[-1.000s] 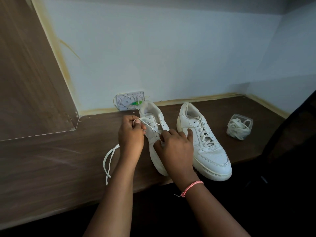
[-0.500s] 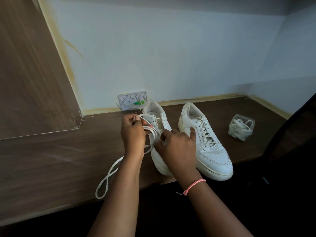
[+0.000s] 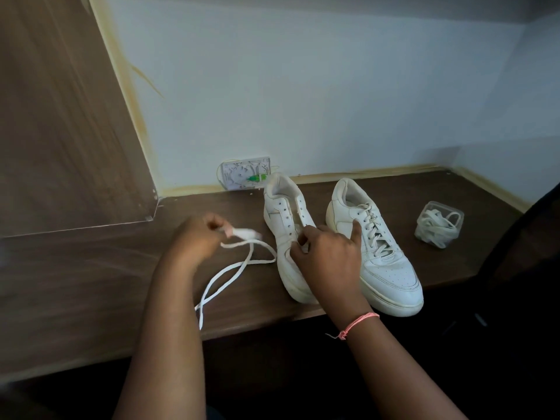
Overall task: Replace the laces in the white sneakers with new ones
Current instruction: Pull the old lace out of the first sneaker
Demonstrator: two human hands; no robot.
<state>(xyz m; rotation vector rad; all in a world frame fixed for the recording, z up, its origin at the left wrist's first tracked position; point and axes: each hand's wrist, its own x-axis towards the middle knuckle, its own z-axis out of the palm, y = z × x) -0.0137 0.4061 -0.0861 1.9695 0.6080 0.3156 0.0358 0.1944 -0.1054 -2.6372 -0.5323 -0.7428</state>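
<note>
Two white sneakers stand side by side on the brown desk [image 3: 91, 268]. The left sneaker [image 3: 285, 219] shows bare eyelets at its top. The right sneaker [image 3: 378, 253] is laced. My left hand [image 3: 197, 237], blurred, pinches a white lace [image 3: 230, 274] to the left of the shoe; the lace trails in loops down to the desk's front edge. My right hand [image 3: 327, 256] rests on the left sneaker's tongue, fingers curled at the eyelets, and hides its front half.
A clear plastic tub [image 3: 439, 224] holding white laces sits right of the shoes. A white wall socket plate [image 3: 245, 174] with a green part leans at the back wall. A brown panel [image 3: 60, 116] rises at left.
My left hand has pulled the lace out of the left sneaker's top eyelets and swung away to the left with it. My right hand stays on the shoe.
</note>
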